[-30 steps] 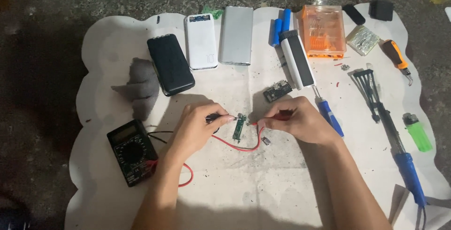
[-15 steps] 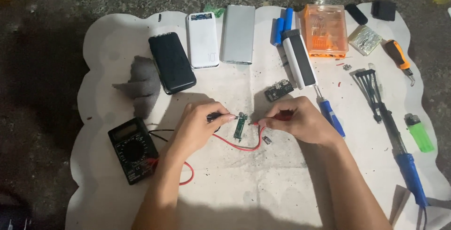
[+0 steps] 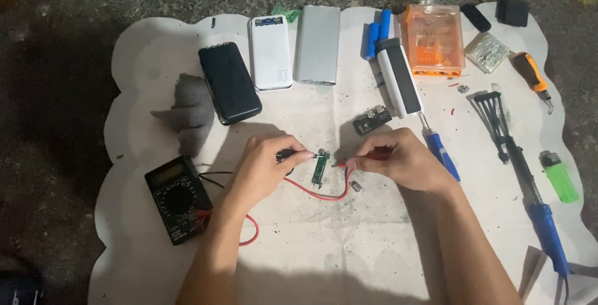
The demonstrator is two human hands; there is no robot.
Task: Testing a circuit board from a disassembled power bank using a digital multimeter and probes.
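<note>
The small green circuit board (image 3: 320,169) is lying at the frame's centre on the white mat (image 3: 374,249). My left hand (image 3: 265,171) is pinching the black probe (image 3: 293,154) against its top; my right hand (image 3: 405,162) is gripping the red probe (image 3: 367,155) beside it, the multimeter (image 3: 177,199) sitting lower left.

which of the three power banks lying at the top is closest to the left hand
The black power bank, the leftmost of the three, is nearest the left hand. The white one and the silver one lie farther up and right.
</note>
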